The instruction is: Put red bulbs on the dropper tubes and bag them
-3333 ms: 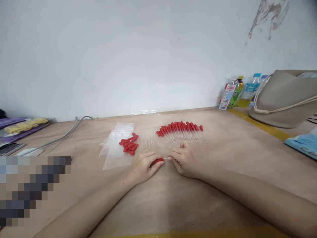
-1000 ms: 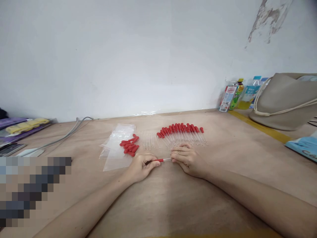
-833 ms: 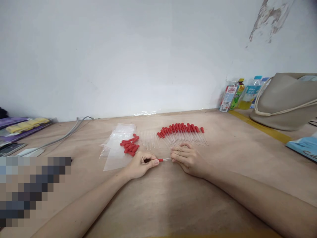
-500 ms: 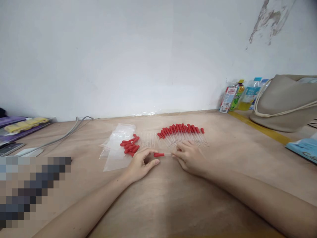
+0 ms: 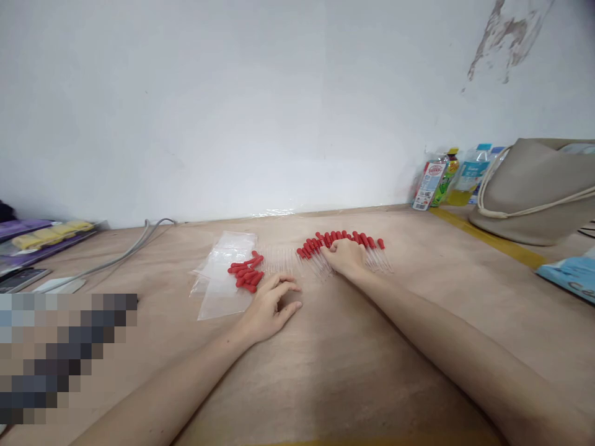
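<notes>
My left hand point(image 5: 273, 308) rests on the table with thumb and fingers apart and nothing between them. Just beyond its knuckles lies a pile of loose red rubber bulbs point(image 5: 245, 272), partly on clear plastic bags point(image 5: 218, 297). To the right of the pile, bare glass tubes point(image 5: 277, 259) lie side by side. My right hand point(image 5: 346, 255) is closed over the fanned row of red-bulbed droppers point(image 5: 360, 238), its fingers pinched on a dropper that they largely cover. Behind and beside that hand, several droppers show red bulbs away from me and thin glass tips toward me.
A grey cable point(image 5: 121, 251) runs across the left side near a phone point(image 5: 23, 280) and yellow packets point(image 5: 51, 235). Drink bottles point(image 5: 469, 176), a carton point(image 5: 428, 186) and a beige bag point(image 5: 539, 192) stand at the right. A blue packet point(image 5: 569, 275) lies at the right edge.
My right hand has moved away from me, from the table in front of my left hand to the dropper row, taking the dropper with it. My left hand stays nearly in place.
</notes>
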Tool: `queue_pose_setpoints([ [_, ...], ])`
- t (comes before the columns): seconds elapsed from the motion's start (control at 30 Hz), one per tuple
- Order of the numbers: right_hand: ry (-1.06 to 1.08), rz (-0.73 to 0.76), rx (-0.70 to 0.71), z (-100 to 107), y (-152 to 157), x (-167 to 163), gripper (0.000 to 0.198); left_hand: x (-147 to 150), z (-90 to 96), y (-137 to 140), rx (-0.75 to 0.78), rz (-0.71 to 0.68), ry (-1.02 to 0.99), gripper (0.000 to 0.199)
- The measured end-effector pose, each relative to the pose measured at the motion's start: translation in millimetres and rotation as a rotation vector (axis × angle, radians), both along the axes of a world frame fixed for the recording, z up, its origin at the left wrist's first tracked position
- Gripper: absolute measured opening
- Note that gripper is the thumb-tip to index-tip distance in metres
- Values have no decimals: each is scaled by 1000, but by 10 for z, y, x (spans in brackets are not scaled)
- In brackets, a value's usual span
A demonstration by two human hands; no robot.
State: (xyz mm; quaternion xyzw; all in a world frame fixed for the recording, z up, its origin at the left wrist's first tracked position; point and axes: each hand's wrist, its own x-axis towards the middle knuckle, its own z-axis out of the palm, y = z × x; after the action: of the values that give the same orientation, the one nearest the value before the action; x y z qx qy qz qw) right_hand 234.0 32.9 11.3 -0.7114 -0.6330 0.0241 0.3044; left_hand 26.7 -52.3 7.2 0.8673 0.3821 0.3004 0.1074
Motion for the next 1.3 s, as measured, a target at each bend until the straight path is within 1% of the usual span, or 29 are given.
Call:
queue_pose_setpoints([
  [0.17, -94, -4, -37, -6, -52, -18, 42, 1, 0, 5, -18, 8, 5, 18],
  [0.23, -88, 40, 2, -6, -113, -50, 42, -1, 1, 8, -13, 10, 4, 18],
  [0.37, -64, 195, 78, -21, -254, -194, 32, -6, -4, 14, 2, 3, 13, 18],
  [0.43, -87, 243, 65, -30, -301, -277, 31, -3, -15, 14, 12, 3, 14, 17],
  [0.53, -132, 251, -1, -35, -328, -366, 31, 4, -38, 22, 51, 22, 17, 16],
  [0.57, -149, 245, -23, -34, -329, -384, 31, 2, -44, 32, 79, 51, 22, 14],
  [0.63, -192, 233, -52, -29, -328, -409, 29, -23, -45, 70, 155, 157, 44, 12],
  [0.77, -308, 233, -67, 3, -343, -450, 26, -177, 22, 197, 306, 465, 99, 16],
  [0.83, -348, 237, -73, 31, -357, -476, 27, -289, 84, 267, 301, 579, 125, 19],
  [0.93, -369, 244, -100, 68, -368, -512, 25, -436, 189, 372, 226, 699, 170, 25],
  [1.0, -369, 256, -131, 77, -362, -531, 25, -490, 254, 453, 152, 743, 193, 28],
  [1.13, -340, 253, -140, 55, -354, -548, 26, -468, 339, 644, 18, 731, 282, 32],
  [1.2, -331, 246, -119, 45, -381, -534, 26, -410, 355, 735, -9, 737, 346, 31],
  [1.3, -331, 263, -83, 39, -475, -476, 26, -319, 359, 838, -8, 767, 438, 30],
])
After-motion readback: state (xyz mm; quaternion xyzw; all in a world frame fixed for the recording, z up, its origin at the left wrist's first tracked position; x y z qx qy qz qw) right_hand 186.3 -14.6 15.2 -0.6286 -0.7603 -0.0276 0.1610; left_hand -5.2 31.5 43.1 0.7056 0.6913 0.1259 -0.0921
